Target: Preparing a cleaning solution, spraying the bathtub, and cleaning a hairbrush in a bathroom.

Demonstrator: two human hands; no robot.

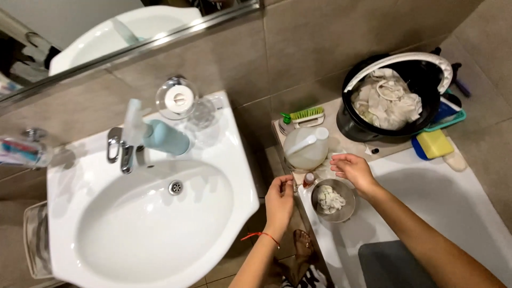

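Steel round bowl [333, 201] holding white pieces is sitting between both hands: left hand [279, 201] pinching a small brown red-capped bottle [308, 178] beside it, right hand [353, 169] hovering above, fingers loosely curled, holding nothing.

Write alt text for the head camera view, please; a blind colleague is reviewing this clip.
Seen from above, a person's left hand and right hand hover over a small metal bowl of white pieces on a bathtub ledge, beside a small brown bottle and a clear jug. A white sink is left, a black bucket of cloths behind.
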